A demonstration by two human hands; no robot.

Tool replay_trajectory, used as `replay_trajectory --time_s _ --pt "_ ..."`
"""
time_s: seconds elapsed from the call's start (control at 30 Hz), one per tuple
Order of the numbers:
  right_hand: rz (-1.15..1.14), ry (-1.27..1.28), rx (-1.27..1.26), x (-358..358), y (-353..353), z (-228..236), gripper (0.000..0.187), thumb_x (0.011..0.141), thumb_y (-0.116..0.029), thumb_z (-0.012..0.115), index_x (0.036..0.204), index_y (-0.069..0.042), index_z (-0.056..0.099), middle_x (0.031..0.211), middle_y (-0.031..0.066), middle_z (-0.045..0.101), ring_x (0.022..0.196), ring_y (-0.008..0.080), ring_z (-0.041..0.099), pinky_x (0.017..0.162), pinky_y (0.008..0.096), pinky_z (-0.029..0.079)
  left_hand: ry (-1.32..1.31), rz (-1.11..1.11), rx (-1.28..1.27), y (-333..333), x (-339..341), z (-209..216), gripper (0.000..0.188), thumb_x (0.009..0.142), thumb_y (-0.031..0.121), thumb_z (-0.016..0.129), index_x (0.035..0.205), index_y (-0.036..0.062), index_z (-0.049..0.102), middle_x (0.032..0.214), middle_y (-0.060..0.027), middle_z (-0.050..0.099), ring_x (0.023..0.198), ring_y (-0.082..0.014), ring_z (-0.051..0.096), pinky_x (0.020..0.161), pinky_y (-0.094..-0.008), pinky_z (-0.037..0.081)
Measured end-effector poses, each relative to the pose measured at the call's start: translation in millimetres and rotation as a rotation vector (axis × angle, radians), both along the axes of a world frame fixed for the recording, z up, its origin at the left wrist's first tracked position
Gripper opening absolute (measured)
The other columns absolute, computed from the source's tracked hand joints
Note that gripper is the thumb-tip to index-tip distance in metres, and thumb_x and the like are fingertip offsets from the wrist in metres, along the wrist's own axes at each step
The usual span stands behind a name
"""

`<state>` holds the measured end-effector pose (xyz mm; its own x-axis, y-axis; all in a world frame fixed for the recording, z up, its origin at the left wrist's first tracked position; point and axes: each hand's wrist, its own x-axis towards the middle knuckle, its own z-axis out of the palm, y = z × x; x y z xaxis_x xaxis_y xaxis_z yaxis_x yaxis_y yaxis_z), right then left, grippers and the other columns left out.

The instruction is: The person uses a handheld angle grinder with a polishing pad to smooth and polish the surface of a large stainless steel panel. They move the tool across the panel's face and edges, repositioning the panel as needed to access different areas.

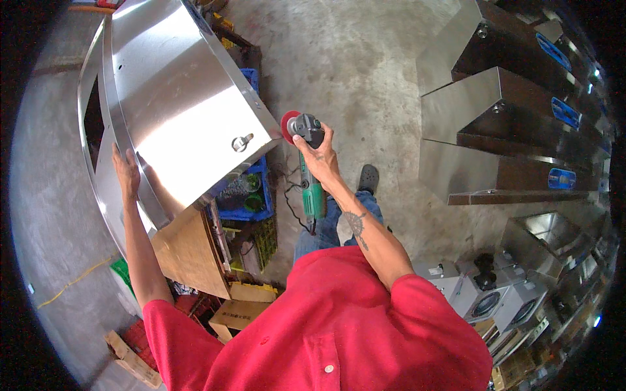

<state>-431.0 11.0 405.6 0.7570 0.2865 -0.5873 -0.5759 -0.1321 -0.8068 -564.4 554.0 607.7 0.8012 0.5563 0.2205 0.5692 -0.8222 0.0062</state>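
Observation:
A large shiny stainless steel housing (179, 81) fills the upper left, propped at a slant. My right hand (317, 156) is closed around the head end of a green and black angle grinder (313, 201), its body hanging down toward my legs. Its red disc (286, 122) is close beside the housing's right corner; I cannot tell whether they touch. My left hand (128, 171) lies with fingers stretched out against the housing's curved left lip and holds nothing. A round metal fitting (240, 143) sits on the steel face near that corner.
Under the housing are a wooden panel (186, 251) and a blue plastic crate (268, 208). A black cord (289, 202) hangs near my leg. Cardboard boxes (238, 314) stand below. Several steel hoods (466, 107) line the right, with grey fan units (489, 296) at lower right.

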Motion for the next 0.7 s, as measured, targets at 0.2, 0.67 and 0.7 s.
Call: replay_trajectory --time_s 0.2,0.67,0.7 --pt "-0.028 -0.085 0.018 -4 2 11 0.091 0.096 -0.062 0.078 0.161 -0.017 0.031 0.128 0.0291 0.071 0.114 0.0464 0.073 0.095 0.0529 0.060 -0.004 0.021 -0.004 -3 3 -1 0.068 0.116 0.031 0.053 0.168 -0.0062 0.030 0.170 -0.0322 0.037 0.158 -0.0467 0.038 0.131 -0.0515 0.033" --pt "-0.032 -0.150 0.121 -5 -5 46 0.091 0.098 -0.058 0.079 0.162 -0.014 0.031 0.135 0.0260 0.068 0.117 0.0353 0.073 0.096 0.0449 0.060 0.002 0.068 -0.012 -15 8 2 0.069 0.115 0.032 0.052 0.169 -0.0036 0.030 0.167 -0.0327 0.039 0.155 -0.0473 0.041 0.128 -0.0526 0.037" --pt "-0.032 -0.147 0.113 -5 -5 45 0.090 0.098 -0.057 0.079 0.162 -0.014 0.032 0.134 0.0258 0.068 0.116 0.0348 0.074 0.096 0.0445 0.060 0.013 0.069 0.001 -13 7 2 0.068 0.115 0.032 0.052 0.169 -0.0036 0.030 0.166 -0.0328 0.040 0.155 -0.0474 0.042 0.128 -0.0527 0.038"
